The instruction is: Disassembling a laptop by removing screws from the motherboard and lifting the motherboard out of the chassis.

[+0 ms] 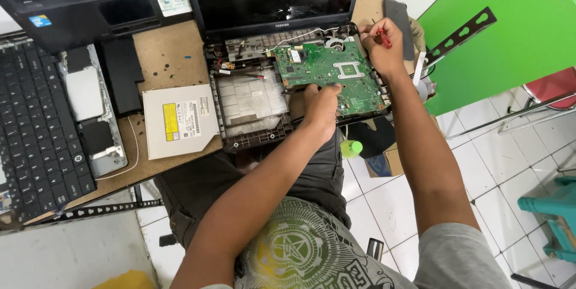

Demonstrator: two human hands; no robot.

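Fingers of the right hand (pixel 383 46) closed round a red-handled screwdriver (pixel 383 38), left hand (pixel 321 102) fingertips pressing green motherboard (pixel 336 76)

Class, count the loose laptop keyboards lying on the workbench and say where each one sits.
1: a black keyboard lies at the bench's far left edge, beside a silver palm-rest panel. Others may lie out of view.

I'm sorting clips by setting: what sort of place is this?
Probably a small computer repair workbench: an opened laptop with its green motherboard bared, a loose optical drive, and a detached keyboard.
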